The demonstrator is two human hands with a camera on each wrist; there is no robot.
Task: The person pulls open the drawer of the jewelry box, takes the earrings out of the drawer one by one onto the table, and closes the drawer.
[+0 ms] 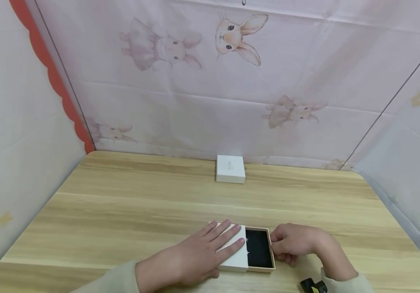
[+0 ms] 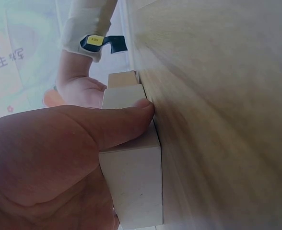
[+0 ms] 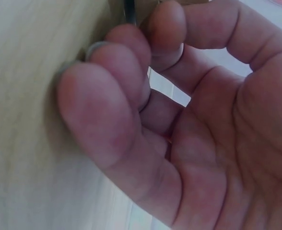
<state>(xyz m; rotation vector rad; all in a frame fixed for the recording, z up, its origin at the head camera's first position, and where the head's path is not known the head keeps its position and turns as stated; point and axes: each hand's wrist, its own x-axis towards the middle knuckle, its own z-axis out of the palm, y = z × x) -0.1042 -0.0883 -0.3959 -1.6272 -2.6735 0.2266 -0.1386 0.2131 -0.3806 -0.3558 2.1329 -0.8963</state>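
Observation:
A white slide-out box lies near the front of the table, its drawer (image 1: 253,269) partly pulled out to the right of its white sleeve (image 1: 232,266). Black lining (image 1: 259,248) fills the drawer, and small pale shapes show on it by the sleeve's edge. My left hand (image 1: 204,250) holds the sleeve, fingers spread over its top. In the left wrist view, the thumb (image 2: 124,124) presses along the sleeve's side. At the drawer's right end, my right hand (image 1: 298,242) pinches the rim between thumb and finger. Close up, curled fingers (image 3: 98,115) of that hand hide most of the drawer.
A smaller-looking closed white box (image 1: 230,169) with faint print sits at the table's back edge. Fabric walls with rabbit drawings (image 1: 232,36) stand behind and at both sides of the wooden table (image 1: 122,203). A black wrist device (image 1: 313,285) is at the right cuff.

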